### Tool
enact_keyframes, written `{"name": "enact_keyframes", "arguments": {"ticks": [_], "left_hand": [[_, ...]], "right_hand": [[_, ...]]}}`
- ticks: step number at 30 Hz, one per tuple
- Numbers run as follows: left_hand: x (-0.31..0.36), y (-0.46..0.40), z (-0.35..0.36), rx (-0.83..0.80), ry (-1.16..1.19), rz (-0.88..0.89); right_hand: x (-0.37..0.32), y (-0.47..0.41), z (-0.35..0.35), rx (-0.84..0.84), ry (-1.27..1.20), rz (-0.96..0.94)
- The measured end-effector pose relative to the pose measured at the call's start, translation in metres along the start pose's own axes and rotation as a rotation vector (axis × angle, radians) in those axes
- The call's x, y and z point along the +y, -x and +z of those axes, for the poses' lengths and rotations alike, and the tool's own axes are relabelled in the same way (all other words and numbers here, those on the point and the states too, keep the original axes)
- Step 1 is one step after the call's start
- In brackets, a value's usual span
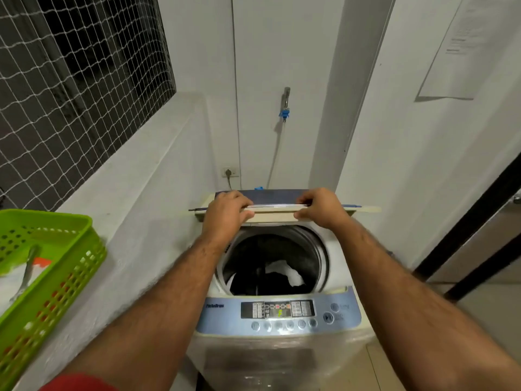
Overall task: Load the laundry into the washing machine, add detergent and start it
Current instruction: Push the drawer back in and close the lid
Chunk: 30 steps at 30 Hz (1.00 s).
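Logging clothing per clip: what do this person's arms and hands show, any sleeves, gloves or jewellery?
Both forearms are bare and hairy, with no gloves, watch or rings visible on the left hand or right hand. A red garment edge shows at the bottom left.

Washing machine (276, 345) glossy plastic; drum (318, 249) shiny metal; basket (56, 280) perforated green plastic; wall (394, 136) matt.

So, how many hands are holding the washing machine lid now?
2. The left hand grips the folded lid near its left end; the right hand grips it near its right end.
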<state>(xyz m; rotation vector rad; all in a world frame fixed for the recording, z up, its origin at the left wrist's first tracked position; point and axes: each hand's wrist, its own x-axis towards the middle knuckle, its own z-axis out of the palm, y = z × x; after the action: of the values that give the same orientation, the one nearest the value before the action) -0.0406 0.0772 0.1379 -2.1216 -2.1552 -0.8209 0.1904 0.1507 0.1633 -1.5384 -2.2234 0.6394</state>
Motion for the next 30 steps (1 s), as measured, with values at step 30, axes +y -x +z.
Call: {"name": "enact_keyframes", "arguments": {"ticks": [30], "left_hand": [[-0.016, 0.150, 0.121, -0.465, -0.123, -0.097]], "right_hand": [[0.095, 0.103, 0.152, -0.238, 0.290, -0.080]]}}
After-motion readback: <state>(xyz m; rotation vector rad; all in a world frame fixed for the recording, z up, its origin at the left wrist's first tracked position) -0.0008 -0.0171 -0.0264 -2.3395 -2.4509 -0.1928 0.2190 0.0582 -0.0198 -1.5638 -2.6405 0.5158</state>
